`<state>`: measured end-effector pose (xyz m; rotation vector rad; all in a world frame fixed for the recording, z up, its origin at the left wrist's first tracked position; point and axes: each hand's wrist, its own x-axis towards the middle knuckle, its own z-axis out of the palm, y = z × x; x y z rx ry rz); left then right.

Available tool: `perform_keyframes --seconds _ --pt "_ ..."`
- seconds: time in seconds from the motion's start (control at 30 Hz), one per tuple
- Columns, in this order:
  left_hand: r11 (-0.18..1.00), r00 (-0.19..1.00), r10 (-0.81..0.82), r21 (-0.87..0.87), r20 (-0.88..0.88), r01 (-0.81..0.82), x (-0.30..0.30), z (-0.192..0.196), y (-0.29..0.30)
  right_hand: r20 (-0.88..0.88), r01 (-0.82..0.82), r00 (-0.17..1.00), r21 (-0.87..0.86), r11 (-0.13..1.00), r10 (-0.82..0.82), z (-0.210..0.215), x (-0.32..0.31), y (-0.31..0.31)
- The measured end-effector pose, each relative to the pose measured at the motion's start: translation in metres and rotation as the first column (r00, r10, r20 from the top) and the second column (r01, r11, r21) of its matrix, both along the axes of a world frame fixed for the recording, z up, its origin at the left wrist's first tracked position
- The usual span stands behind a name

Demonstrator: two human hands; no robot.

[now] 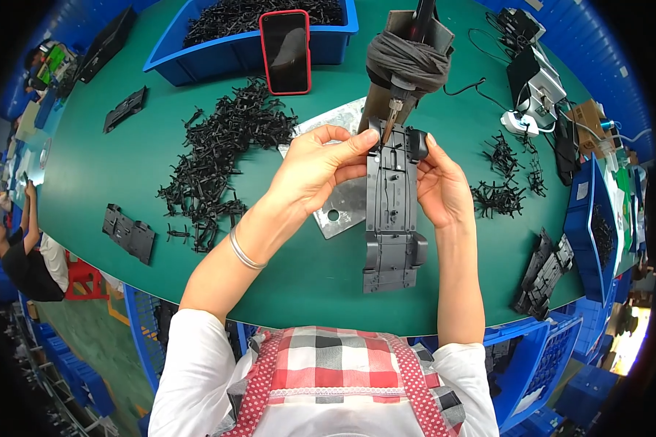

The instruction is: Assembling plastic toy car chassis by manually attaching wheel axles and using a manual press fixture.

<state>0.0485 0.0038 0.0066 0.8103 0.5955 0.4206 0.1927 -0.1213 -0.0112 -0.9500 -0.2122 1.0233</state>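
Metal-tipped tool [393, 116] points down above tabletop [313, 298]. Long black plastic panel [390, 197]: far end under tool, rest reaching toward wearer. Left hand [310, 167]: grip pinched on panel edge, left of tool. Right hand [442, 186]: grip holding opposite edge, right of tool. Best practice, likely: keep panel steady, tip squarely aligned, thumbs clear. White label [582, 190] on blue bin [598, 277], far right of tool; writing too small to read.

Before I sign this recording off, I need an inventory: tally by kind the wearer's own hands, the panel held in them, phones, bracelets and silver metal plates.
Own hands, left hand and right hand: 2
Held black panel: 1
Red-cased phone: 1
Bracelet: 1
Silver metal plate, partly covered: 1
Total: 6
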Motion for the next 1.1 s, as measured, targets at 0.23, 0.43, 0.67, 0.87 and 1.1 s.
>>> perform_keyframes --seconds 0.23,0.43,0.67,0.87,1.1 --pt "1.0 1.0 0.017 -0.003 0.01 -0.017 -0.002 0.002 -0.004 0.019 0.011 1.0 0.012 1.0 -0.011 0.002 0.001 0.004" --pt "1.0 1.0 0.001 0.019 -0.003 -0.001 -0.004 -0.002 -0.003 0.077 0.028 0.997 -0.02 0.999 -0.027 0.005 -0.001 0.004" --pt "1.0 1.0 -0.019 -0.006 0.005 0.019 -0.002 -0.003 -0.005 0.109 0.041 0.993 -0.03 0.999 -0.038 0.006 0.004 0.002" --pt "1.0 1.0 -0.009 -0.012 0.019 0.009 -0.002 -0.003 -0.005 0.115 0.052 0.992 -0.024 0.998 -0.049 0.008 0.003 0.003" --pt "1.0 1.0 -0.008 -0.009 0.018 0.009 -0.002 -0.005 -0.006 0.129 0.059 0.99 -0.023 0.998 -0.056 0.011 0.001 0.002"
